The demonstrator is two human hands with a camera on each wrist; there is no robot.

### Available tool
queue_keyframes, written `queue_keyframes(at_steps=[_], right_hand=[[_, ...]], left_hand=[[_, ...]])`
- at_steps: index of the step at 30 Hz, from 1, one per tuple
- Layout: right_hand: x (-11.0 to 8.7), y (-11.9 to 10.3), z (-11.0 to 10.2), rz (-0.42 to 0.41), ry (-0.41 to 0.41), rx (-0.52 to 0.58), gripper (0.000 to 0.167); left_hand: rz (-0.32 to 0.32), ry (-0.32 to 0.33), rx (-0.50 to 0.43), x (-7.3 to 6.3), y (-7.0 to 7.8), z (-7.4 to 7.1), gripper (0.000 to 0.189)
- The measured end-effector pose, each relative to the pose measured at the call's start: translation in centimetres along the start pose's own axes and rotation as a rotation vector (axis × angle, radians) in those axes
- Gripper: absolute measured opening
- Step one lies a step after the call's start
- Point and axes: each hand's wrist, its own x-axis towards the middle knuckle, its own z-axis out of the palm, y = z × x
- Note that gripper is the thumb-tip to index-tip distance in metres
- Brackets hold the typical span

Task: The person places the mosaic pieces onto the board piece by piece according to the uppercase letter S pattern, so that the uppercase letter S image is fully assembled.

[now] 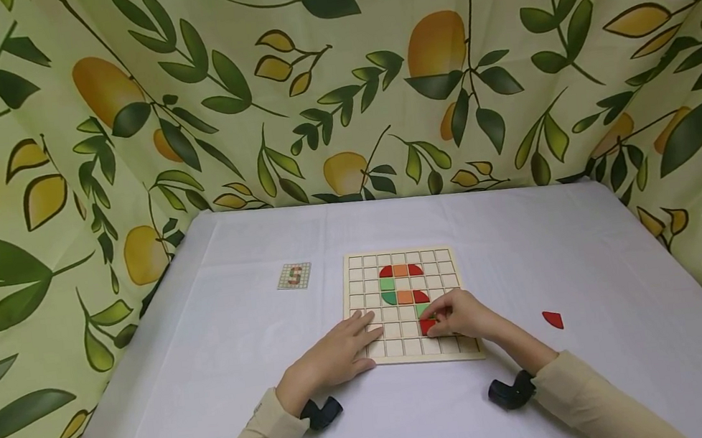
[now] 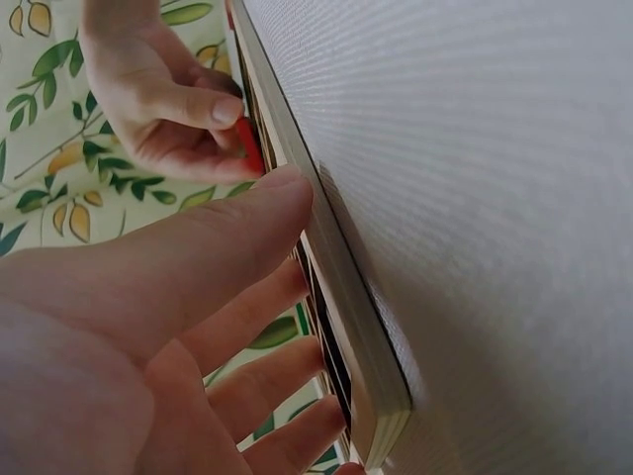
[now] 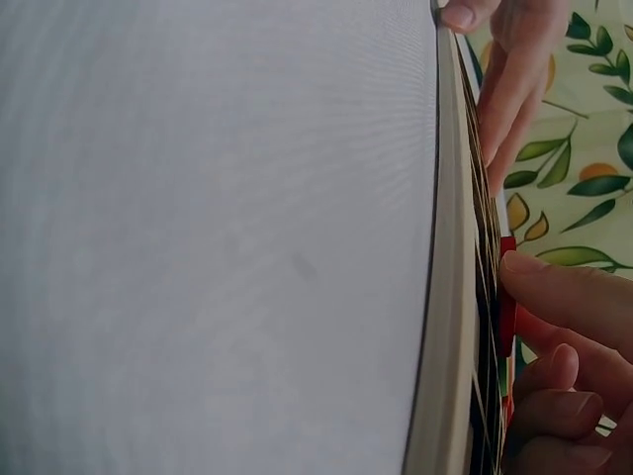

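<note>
A square wooden grid board (image 1: 405, 350) lies on the table with red, orange and green tiles set in an S-like curve. My left hand (image 1: 339, 347) rests on the board's near left part, fingers spread and thumb at the near edge (image 2: 346, 297). With thumb and fingers my right hand (image 1: 459, 315) pinches a red tile (image 1: 427, 327) at a cell just below a light green tile (image 1: 423, 310). In the right wrist view that red tile (image 3: 507, 317) stands slightly above the grid under the thumb. The right fingers partly hide the cells beside it.
A loose red quarter-round tile (image 1: 553, 319) lies on the white-covered table (image 1: 588, 250) to the right. Left of the board is a small card (image 1: 295, 276) showing an S pattern on a grid. A leaf-and-fruit patterned cloth (image 1: 374, 79) hangs behind the table.
</note>
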Motion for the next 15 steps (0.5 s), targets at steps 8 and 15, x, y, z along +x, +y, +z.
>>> queue_keyframes(at_steps=[8, 15], right_hand=[[0.05, -0.37, 0.29, 0.015, 0.015, -0.022, 0.021], [0.02, -0.66, 0.36, 0.042, 0.021, -0.005, 0.021]], left_hand=[[-0.008, -0.006, 0.002, 0.0, 0.02, 0.03, 0.054], [-0.008, -0.005, -0.001, 0.02, -0.01, 0.04, 0.054]])
